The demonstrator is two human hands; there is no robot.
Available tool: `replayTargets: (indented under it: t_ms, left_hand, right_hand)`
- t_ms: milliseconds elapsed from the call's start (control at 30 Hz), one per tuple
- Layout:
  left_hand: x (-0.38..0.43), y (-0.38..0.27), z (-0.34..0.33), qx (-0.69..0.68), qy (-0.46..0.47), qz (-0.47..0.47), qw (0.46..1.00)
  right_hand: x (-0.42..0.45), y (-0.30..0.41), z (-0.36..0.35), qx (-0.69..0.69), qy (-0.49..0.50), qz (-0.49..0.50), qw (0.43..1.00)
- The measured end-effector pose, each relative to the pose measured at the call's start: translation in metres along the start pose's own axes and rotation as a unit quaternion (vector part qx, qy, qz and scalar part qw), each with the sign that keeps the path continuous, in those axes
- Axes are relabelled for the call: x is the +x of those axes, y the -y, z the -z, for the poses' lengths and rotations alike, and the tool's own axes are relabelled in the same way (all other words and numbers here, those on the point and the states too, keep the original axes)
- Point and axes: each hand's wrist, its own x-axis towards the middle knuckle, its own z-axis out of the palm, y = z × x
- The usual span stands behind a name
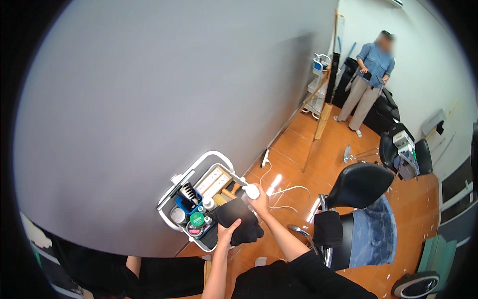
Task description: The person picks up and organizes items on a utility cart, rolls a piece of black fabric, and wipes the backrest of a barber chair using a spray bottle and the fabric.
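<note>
My left hand point(227, 234) grips a bundled black cloth point(241, 220) over the near right side of a white trolley's top tray point(168, 220). Around a white round-topped object point(252, 191), possibly a bottle, my right hand point(260, 203) is closed at the tray's right edge. The tray holds a blue container with combs point(189, 194), a green-lidded jar point(197, 219), a tin, a white bottle point(208, 203), a wooden-handled brush point(228, 194) and white-and-tan boxes point(213, 181). The cloth hides part of the tray.
A grey wall point(149, 93) rises beyond the trolley. To the right stands a black salon chair point(360, 187) with a blue patterned cloth and a black towel point(328, 229). A white cable point(287, 190) lies on the tiled floor. A person point(375, 71) stands farther off.
</note>
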Motion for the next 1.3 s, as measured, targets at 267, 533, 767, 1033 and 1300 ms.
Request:
replayTargets:
  t_ms: [267, 533, 767, 1033, 1300]
  left_hand:
    - [0.012, 0.014, -0.042, -0.039, 0.074, 0.026, 0.996]
    - [0.007, 0.043, -0.140, -0.013, 0.213, 0.059, 0.975]
    - [-0.021, 0.089, -0.227, 0.046, 0.288, 0.072, 0.954]
    - [-0.073, 0.137, -0.337, 0.046, 0.270, 0.094, 0.957]
    - [-0.118, 0.185, -0.409, 0.060, 0.240, 0.088, 0.965]
  right_hand:
    - [0.010, 0.056, 0.112, 0.247, -0.081, 0.004, 0.966]
    - [-0.039, 0.018, 0.303, 0.361, -0.205, -0.186, 0.891]
    - [-0.107, 0.001, 0.433, 0.343, -0.317, -0.104, 0.878]
    - [-0.143, 0.005, 0.533, 0.147, -0.142, -0.088, 0.975]
    - [-0.111, -0.033, 0.631, 0.154, -0.224, -0.053, 0.961]
